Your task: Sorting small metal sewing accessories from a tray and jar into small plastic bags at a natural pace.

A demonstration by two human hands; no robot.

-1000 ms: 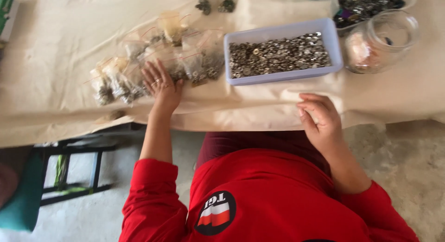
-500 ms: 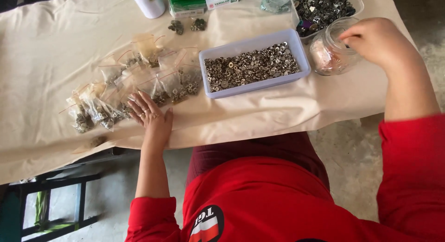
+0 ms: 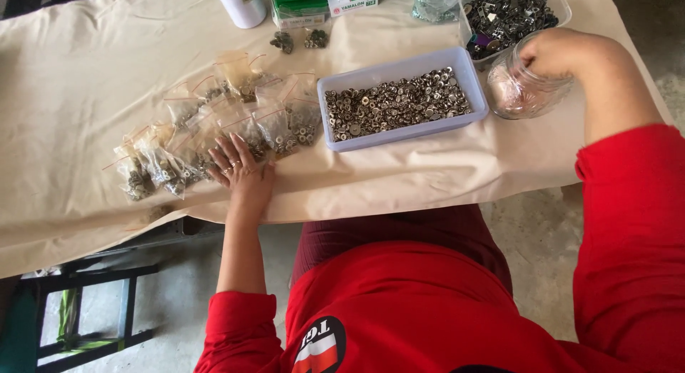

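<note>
- My right grip point(image 3: 553, 52) curls over the rim of a clear glass jar point(image 3: 524, 87).
- My left grip point(image 3: 239, 169) lies flat, fingers spread, on crinkly clear bags point(image 3: 214, 130) of metal fittings.
- Between them, a lilac plastic tray point(image 3: 403, 134) holds silvery rings.

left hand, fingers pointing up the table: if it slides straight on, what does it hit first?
The left hand already has its fingertips at the small clear bags of metal parts. Going straight on, it would push into those bags first; the white bottle lies far beyond.
</note>
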